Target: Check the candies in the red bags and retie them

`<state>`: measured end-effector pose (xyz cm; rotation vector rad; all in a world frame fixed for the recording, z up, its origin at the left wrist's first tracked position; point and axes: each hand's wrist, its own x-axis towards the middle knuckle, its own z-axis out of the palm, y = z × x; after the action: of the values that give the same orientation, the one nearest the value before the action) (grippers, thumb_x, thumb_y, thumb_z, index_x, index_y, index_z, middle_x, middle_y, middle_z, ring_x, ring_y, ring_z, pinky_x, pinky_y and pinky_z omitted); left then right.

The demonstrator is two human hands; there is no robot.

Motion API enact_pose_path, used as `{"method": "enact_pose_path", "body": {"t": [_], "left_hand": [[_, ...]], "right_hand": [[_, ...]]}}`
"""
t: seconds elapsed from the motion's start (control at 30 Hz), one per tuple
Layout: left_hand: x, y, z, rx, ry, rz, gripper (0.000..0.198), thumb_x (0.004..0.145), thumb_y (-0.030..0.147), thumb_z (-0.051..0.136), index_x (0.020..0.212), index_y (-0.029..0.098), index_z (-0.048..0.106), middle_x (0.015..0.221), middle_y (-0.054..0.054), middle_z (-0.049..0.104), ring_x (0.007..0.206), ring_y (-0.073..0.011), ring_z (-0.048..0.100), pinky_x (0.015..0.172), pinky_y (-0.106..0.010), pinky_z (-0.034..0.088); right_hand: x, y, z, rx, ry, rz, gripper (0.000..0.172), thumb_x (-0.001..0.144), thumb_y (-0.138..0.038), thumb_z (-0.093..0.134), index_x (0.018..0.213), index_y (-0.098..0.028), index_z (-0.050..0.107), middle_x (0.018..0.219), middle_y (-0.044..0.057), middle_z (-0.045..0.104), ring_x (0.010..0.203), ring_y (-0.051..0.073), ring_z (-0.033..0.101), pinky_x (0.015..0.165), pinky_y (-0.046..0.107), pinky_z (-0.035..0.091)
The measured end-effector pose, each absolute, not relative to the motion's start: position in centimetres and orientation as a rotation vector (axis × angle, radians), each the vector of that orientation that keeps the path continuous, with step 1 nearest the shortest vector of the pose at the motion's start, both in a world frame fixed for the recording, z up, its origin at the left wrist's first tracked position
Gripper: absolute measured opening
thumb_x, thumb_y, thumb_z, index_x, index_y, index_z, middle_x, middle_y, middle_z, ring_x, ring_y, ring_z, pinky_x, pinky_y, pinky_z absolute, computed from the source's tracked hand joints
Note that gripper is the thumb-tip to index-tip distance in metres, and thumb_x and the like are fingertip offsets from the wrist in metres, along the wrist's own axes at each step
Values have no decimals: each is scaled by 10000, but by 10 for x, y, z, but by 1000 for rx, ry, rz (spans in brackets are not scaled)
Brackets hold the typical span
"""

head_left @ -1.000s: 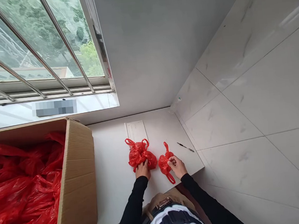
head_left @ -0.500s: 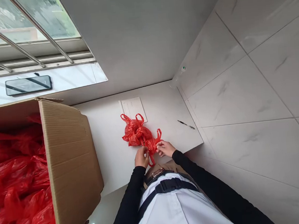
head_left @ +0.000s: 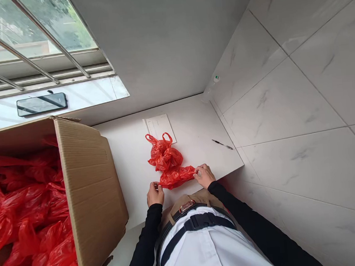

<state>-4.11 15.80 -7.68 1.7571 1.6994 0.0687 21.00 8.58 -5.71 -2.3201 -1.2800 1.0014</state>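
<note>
A red plastic bag (head_left: 177, 177) is stretched sideways near the front edge of the white tabletop (head_left: 131, 174). My left hand (head_left: 155, 193) pinches its left end, and my right hand (head_left: 204, 175) pinches the right end. Both hands are closed. Just behind it, touching, lies a bunched red plastic bag bundle (head_left: 164, 154) with two loop handles standing up at the back. What is inside the bags cannot be seen. The bundle partly covers a white notebook or paper pad (head_left: 160, 126).
A cardboard box (head_left: 92, 190) full of red plastic bags (head_left: 25, 212) stands at the left. A black pen (head_left: 222, 144) lies toward the table's right edge. On the windowsill rests a phone (head_left: 42, 104). A tiled wall (head_left: 305, 138) bounds the right side.
My hands have moved apart, the left one outward to the left and the right one slightly right. The front bag, upright and bunched before, is now drawn out wide between them.
</note>
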Motion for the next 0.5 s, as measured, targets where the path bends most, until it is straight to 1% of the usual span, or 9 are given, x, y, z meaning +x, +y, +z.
{"method": "enact_pose_path", "body": {"t": [0.03, 0.1, 0.13, 0.17, 0.2, 0.27, 0.33, 0.4, 0.5], "left_hand": [[-40, 155, -73, 1801, 1683, 98, 269, 953, 243, 499, 1189, 132, 568, 1080, -111, 636, 954, -215, 636, 834, -400, 530], [-32, 150, -66, 1919, 1580, 156, 416, 900, 203, 528, 1314, 159, 516, 1318, -165, 539, 1230, -280, 522, 1005, -444, 446], [-27, 149, -63, 1980, 1503, 169, 475, 864, 196, 568, 1336, 192, 517, 1382, -154, 501, 1309, -294, 455, 1066, -444, 392], [-22, 148, -61, 2031, 1424, 168, 486, 829, 187, 607, 1310, 228, 553, 1384, -130, 511, 1331, -297, 432, 1099, -435, 352], [-19, 149, -60, 2070, 1359, 155, 441, 805, 173, 630, 1237, 253, 609, 1327, -109, 559, 1307, -295, 454, 1105, -426, 336], [-20, 152, -61, 2109, 1310, 118, 257, 805, 153, 627, 1037, 247, 684, 1118, -90, 648, 1177, -281, 541, 1066, -429, 356], [-31, 155, -63, 2111, 1360, 96, 129, 866, 178, 582, 950, 200, 677, 981, -76, 655, 1053, -258, 582, 991, -445, 402], [-45, 156, -64, 2100, 1404, 99, 152, 923, 225, 534, 983, 160, 658, 969, -71, 650, 996, -238, 589, 915, -434, 440], [-57, 152, -63, 2099, 1343, 139, 200, 955, 259, 494, 1025, 180, 664, 1007, -68, 666, 972, -210, 600, 859, -359, 463]], "right_hand": [[206, 85, -56, -2294, -1322, 977, 168, 820, -233, 628, 982, -216, 672, 1130, 90, 584, 1090, 240, 514, 952, 370, 419], [194, 87, -54, -2218, -1418, 959, 314, 796, -244, 665, 1110, -235, 654, 1215, 87, 570, 1163, 255, 474, 1011, 377, 383], [188, 88, -53, -2178, -1464, 964, 355, 791, -257, 680, 1145, -247, 646, 1208, 77, 586, 1151, 252, 482, 1014, 372, 379], [184, 89, -53, -2142, -1503, 975, 344, 794, -269, 687, 1136, -255, 652, 1167, 64, 614, 1114, 245, 502, 1001, 365, 386], [181, 90, -52, -2115, -1534, 986, 284, 807, -273, 681, 1090, -256, 669, 1096, 51, 643, 1059, 235, 526, 977, 355, 397], [180, 88, -51, -2094, -1557, 992, 131, 857, -245, 619, 967, -238, 689, 936, 36, 667, 932, 214, 556, 914, 336, 420], [182, 84, -48, -2102, -1541, 969, 158, 905, -217, 532, 941, -211, 686, 851, 41, 660, 851, 206, 557, 869, 333, 434], [182, 82, -44, -2101, -1527, 929, 220, 928, -249, 507, 1055, -193, 678, 914, 70, 663, 900, 222, 558, 895, 355, 432], [168, 87, -40, -2031, -1571, 905, 411, 877, -367, 621, 1268, -241, 615, 1182, 100, 628, 1130, 260, 511, 1017, 389, 380]]}}
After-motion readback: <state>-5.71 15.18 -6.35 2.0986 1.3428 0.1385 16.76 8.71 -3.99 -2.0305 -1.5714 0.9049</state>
